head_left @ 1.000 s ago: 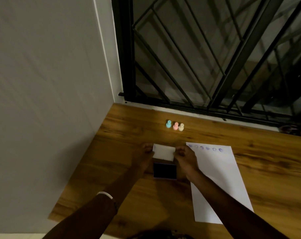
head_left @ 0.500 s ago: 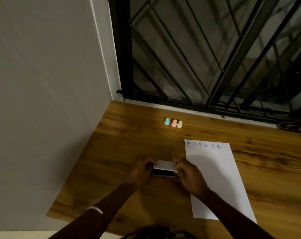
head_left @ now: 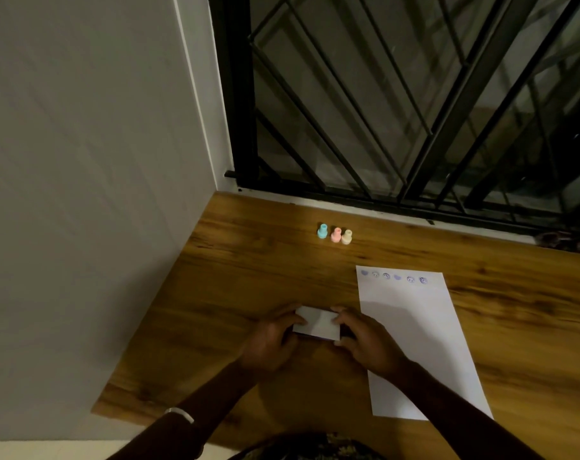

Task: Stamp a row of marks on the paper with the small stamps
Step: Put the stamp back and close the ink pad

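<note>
A white sheet of paper point(head_left: 414, 340) lies on the wooden table point(head_left: 248, 267), with a row of several purple stamp marks point(head_left: 394, 278) along its far edge. Three small stamps stand together further back: blue point(head_left: 322, 231), pink point(head_left: 336, 234) and cream point(head_left: 347, 237). A closed white ink pad case point(head_left: 317, 323) rests on the table left of the paper. My left hand point(head_left: 270, 340) grips its left end and my right hand point(head_left: 365, 343) grips its right end.
A grey wall point(head_left: 82, 194) runs along the table's left side. A black metal window grille point(head_left: 414, 111) stands behind the far edge. The table's near edge is just below my forearms.
The ink pad's white lid stood raised with the dark pad showing; my hands have folded it down, and the case is now closed flat on the table.
</note>
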### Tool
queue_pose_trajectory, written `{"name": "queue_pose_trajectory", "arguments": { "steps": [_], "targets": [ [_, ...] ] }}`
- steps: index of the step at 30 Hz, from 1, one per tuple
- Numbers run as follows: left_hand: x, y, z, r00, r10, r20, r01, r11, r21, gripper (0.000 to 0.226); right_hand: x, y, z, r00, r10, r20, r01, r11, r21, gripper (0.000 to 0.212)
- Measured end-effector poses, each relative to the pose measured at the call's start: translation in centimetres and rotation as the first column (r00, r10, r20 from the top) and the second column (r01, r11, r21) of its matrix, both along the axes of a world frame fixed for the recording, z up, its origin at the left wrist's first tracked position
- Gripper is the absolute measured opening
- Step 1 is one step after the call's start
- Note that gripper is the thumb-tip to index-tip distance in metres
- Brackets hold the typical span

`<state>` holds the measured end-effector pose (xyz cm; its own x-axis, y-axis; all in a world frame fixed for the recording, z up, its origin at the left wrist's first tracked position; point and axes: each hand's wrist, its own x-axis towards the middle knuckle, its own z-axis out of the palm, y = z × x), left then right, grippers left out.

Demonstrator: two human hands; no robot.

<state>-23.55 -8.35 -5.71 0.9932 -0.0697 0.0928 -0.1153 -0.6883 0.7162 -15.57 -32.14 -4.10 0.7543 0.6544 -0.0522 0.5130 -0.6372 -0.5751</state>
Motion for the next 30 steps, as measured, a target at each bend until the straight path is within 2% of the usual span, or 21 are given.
{"name": "queue_pose_trajectory", "arguments": {
  "steps": [3,10,14,22,30],
  "targets": [
    [0.2,0.2,-0.1,1.0,-0.019,-0.015,0.019,1.0,0.001,0.038,0.0,0.0,-0.3,1.0,0.024,-0.012,-0.024,1.0,0.002,0.04],
    [1.0,0.1,-0.6,1.0,-0.018,-0.018,0.019,0.999,0.029,0.028,-0.1,-0.3,-0.8,0.999,0.036,-0.035,-0.037,0.999,-0.004,0.044],
    [1.2,0.1,-1.0,0.999,-0.038,-0.014,0.038,0.998,0.053,0.032,-0.2,-0.1,-0.9,0.999,0.035,0.01,-0.035,0.999,-0.012,0.042],
    [0.4,0.3,-1.1,0.996,-0.026,0.08,0.016,0.992,0.121,0.039,-0.5,0.5,-0.2,0.997,0.032,0.068,-0.035,0.998,0.046,0.049],
    [-0.1,0.5,-1.9,0.999,-0.036,-0.003,0.036,0.991,0.125,0.052,-0.9,0.4,-0.8,0.993,0.031,0.11,-0.034,0.999,0.025,0.042]
  ]
}}
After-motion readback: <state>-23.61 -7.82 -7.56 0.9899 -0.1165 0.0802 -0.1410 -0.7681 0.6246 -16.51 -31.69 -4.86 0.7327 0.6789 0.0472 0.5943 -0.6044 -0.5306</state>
